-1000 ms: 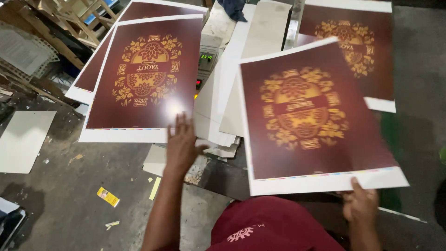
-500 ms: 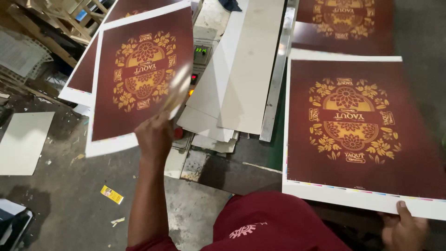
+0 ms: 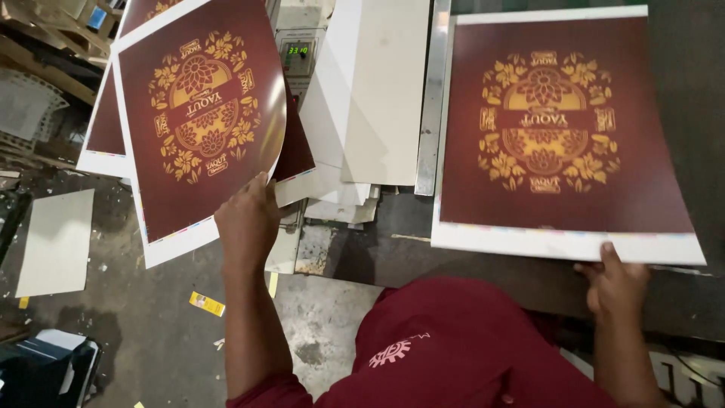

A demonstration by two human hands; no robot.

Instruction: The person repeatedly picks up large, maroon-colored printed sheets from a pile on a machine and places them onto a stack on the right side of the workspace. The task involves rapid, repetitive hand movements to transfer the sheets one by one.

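Note:
My left hand (image 3: pixel 245 223) grips the lower edge of a maroon printed sheet with a gold ornament (image 3: pixel 200 121), lifted and bowed above a stack of like sheets (image 3: pixel 106 132) at the left. My right hand (image 3: pixel 615 283) holds the near white margin of a second maroon and gold sheet (image 3: pixel 555 128), which lies flat on the dark machine table (image 3: pixel 393 253) at the right.
Plain white boards (image 3: pixel 377 91) lie between the two sheets beside a metal rail (image 3: pixel 432 98). A small panel with a green display (image 3: pixel 297 53) sits behind. On the concrete floor lie a grey card (image 3: pixel 57 242) and a yellow scrap (image 3: pixel 206 304). Wooden pallets (image 3: pixel 38 38) at far left.
My left hand has taken hold of a sheet from the left stack and lifted it. The right sheet has swung square and settled flat on the table.

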